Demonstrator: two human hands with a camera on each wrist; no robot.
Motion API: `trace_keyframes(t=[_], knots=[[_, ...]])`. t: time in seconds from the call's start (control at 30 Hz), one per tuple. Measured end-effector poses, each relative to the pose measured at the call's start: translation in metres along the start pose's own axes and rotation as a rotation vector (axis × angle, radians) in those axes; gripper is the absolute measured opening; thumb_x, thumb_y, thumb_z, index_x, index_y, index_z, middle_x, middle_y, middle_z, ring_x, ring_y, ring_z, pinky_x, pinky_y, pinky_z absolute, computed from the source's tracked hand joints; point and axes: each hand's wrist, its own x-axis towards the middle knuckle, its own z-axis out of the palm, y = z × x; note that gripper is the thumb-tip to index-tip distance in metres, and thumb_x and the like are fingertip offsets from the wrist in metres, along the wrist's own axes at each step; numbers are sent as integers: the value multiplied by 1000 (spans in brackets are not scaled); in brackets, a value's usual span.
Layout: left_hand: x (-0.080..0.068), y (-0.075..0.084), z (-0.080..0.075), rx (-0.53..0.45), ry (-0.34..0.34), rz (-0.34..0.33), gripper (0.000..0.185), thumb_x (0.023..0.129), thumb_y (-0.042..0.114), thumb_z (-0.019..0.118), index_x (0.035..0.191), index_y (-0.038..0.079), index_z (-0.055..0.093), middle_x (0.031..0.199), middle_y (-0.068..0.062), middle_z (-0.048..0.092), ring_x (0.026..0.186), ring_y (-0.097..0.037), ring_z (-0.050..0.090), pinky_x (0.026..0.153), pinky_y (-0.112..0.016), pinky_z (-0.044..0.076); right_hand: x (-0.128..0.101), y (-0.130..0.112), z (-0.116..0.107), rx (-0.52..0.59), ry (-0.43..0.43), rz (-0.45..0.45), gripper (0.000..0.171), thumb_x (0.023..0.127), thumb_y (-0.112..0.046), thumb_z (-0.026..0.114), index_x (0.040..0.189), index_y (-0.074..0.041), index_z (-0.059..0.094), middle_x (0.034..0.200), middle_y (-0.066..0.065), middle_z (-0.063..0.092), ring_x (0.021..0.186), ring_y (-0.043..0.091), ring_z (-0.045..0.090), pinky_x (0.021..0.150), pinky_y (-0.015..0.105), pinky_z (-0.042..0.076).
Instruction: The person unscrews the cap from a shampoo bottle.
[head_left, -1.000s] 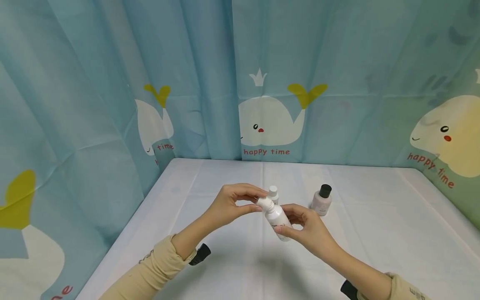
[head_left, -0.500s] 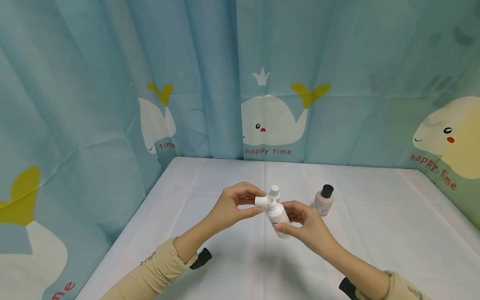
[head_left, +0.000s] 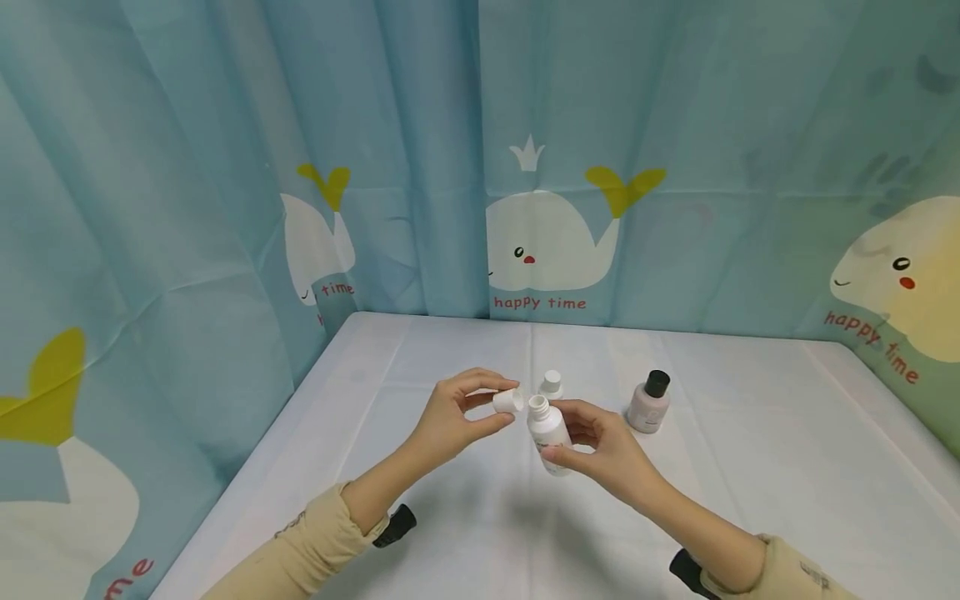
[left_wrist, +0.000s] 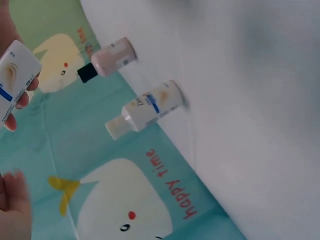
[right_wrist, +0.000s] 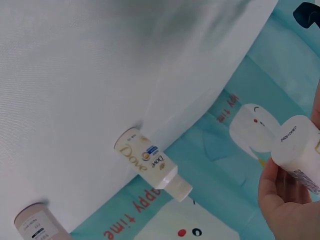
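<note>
Above the table (head_left: 750,442), the open bottle (head_left: 549,429) points its neck (head_left: 538,405) up, long axis leaning slightly to the person's left. The right hand (head_left: 611,450) grips its body; the left hand (head_left: 452,414) pinches the cap (head_left: 507,402) near the neck, hollow end facing it. Beyond stand the Dove bottle (right_wrist: 147,157) and the pink bottle (head_left: 647,409), both capped; I can't see what any bottle contains.

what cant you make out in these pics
Head view: the lower part of the standing white bottle, hidden by the held bottle and right hand; the held bottle's contents, too small to see.
Left wrist view: the cap, out of frame, as the left edge cuts off the left hand.
Right wrist view: the top of the pink bottle, below the bottom edge.
</note>
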Motion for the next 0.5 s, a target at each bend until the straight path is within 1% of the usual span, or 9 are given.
trace_keyframes(t=[0.13,0.27,0.4,0.5], knots=[[-5,-5,-5,18,28,-39,31,78,-2,73,108,-3,66,109,-19,66,101,-7,62,96,-27,50,5,4,4,-25,-9,28,46,81,-12,73,121,3,56,108,16,65,92,16,63,84,21,53],[-9,-9,-9,13,33,-55,31,77,-1,74,106,-2,65,107,-19,66,98,-5,63,94,-27,51,9,9,8,-26,-18,45,43,80,-9,73,118,3,56,110,18,64,94,24,64,85,27,55],[-11,-13,-12,30,37,-49,29,76,-2,74,102,-1,62,106,-18,67,98,-7,63,93,-24,51,13,13,10,-19,-28,45,42,80,-7,73,116,4,55,111,20,63,95,26,64,84,33,56],[-13,-17,-14,53,45,-67,31,76,-2,74,105,0,61,106,-18,67,99,-9,63,93,-22,51,17,16,12,-18,-43,31,42,81,-8,72,116,6,55,110,20,62,95,26,63,83,32,56]])
